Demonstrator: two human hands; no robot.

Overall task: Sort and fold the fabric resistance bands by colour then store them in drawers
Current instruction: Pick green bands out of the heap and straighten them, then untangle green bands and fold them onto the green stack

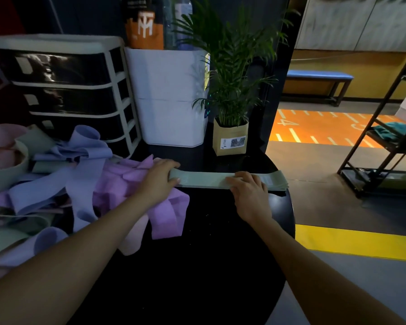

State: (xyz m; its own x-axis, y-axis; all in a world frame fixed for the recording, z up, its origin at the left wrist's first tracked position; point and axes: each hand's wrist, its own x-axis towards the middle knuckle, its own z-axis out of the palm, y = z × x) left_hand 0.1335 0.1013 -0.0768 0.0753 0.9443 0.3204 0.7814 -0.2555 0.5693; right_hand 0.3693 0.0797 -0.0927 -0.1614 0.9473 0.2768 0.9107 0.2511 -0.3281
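A pale green band [206, 180] lies stretched flat across the black table [197, 254], on top of a small stack of green bands whose edges show at its right end. My left hand [158, 180] grips the band's left end, thumb on top. My right hand [247, 187] presses flat on it right of the middle. A jumbled pile of lilac, purple [136, 181], pink and green bands covers the table's left side. The drawer unit [66, 90] with dark drawers stands at the back left, all drawers closed.
A white bin [171, 97] and a potted plant in a paper bag [230, 139] stand behind the green band. A pale bowl with pink bands [2, 158] sits at far left. The table's rounded edge drops off to the right, near a black rack [380, 146].
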